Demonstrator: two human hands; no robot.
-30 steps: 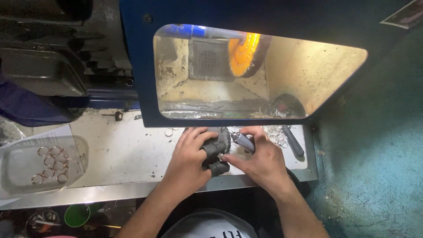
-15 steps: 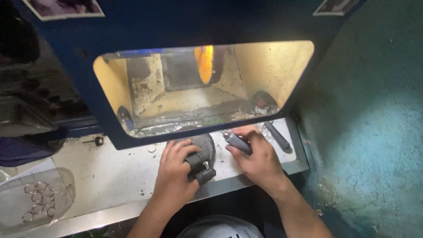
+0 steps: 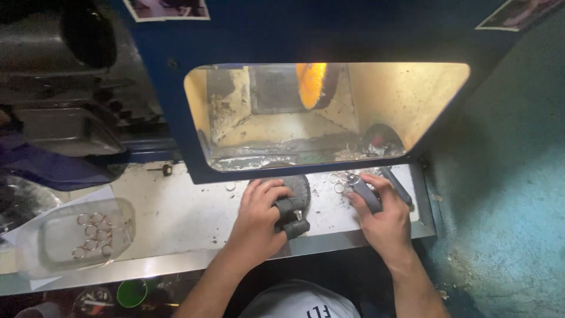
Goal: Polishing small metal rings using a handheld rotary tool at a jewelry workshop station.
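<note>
My left hand (image 3: 257, 222) rests on the metal shelf, fingers wrapped over a dark grey block-shaped tool (image 3: 292, 213) beside a round dark pad (image 3: 300, 185). My right hand (image 3: 384, 219) grips a grey cylindrical handle (image 3: 365, 191) whose tip points up-left toward a few small metal rings (image 3: 336, 182) lying on the shelf. Above both hands is the lit opening of a blue machine housing (image 3: 176, 118), with an orange wheel (image 3: 311, 83) glowing inside it.
A clear plastic tray (image 3: 120, 232) holding several metal rings (image 3: 91, 234) sits at the shelf's left. Another dark tool (image 3: 397, 185) lies by my right hand. A teal wall (image 3: 512, 194) closes the right side. A green cup (image 3: 132, 292) stands below the shelf edge.
The view has swung so the machine opening sits further right. My hands have moved apart: the right hand with the handle has gone rightward, while the left stays on the dark tool.
</note>
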